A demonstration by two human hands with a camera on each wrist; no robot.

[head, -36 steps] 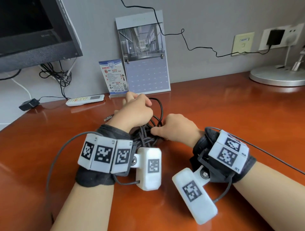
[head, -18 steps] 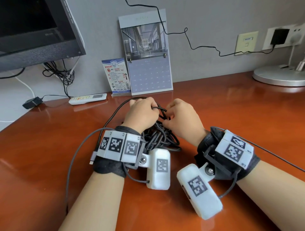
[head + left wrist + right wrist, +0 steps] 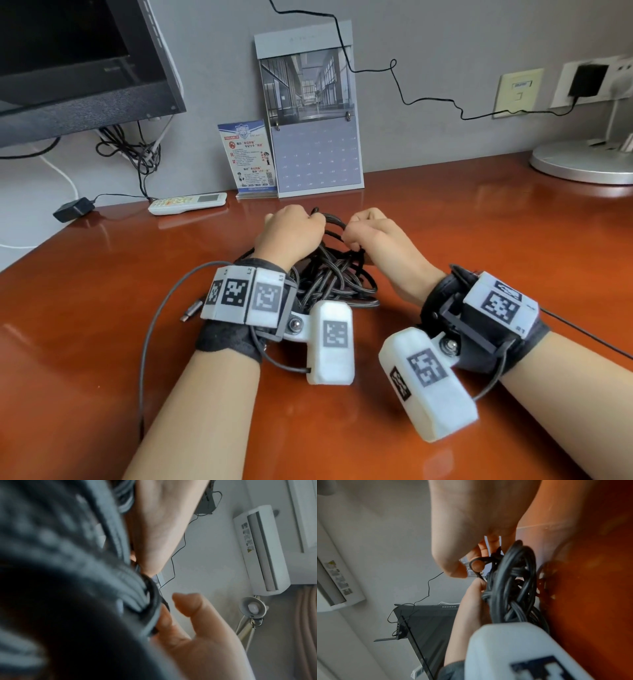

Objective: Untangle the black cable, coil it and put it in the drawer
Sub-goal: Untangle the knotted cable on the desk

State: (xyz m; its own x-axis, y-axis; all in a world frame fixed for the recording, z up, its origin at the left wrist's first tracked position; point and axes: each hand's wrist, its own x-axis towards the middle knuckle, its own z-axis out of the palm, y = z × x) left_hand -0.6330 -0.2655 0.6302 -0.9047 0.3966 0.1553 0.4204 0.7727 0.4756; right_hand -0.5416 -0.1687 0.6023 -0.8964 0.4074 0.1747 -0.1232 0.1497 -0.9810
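A tangled black cable (image 3: 334,279) lies in a heap on the red-brown desk (image 3: 445,240) between my wrists. One metal plug end (image 3: 193,310) pokes out to the left. My left hand (image 3: 291,233) is curled around strands at the top of the heap; the left wrist view shows the cable (image 3: 152,601) running under its fingers. My right hand (image 3: 371,233) pinches a thin loop of the cable (image 3: 477,563) between thumb and fingers, close beside the left hand. In the right wrist view the bundle (image 3: 513,581) hangs against the desk. No drawer is in view.
A calendar (image 3: 311,113) and a small card (image 3: 250,157) lean on the wall behind the hands. A white remote (image 3: 186,204) lies at the back left below a monitor (image 3: 78,61). A lamp base (image 3: 582,164) stands at the far right. A thin wire (image 3: 411,99) runs along the wall.
Both hands have lifted to the top of the tangle and come together; the right hand moved from the heap's side to pinch a loop next to the left. The plug end came into view.
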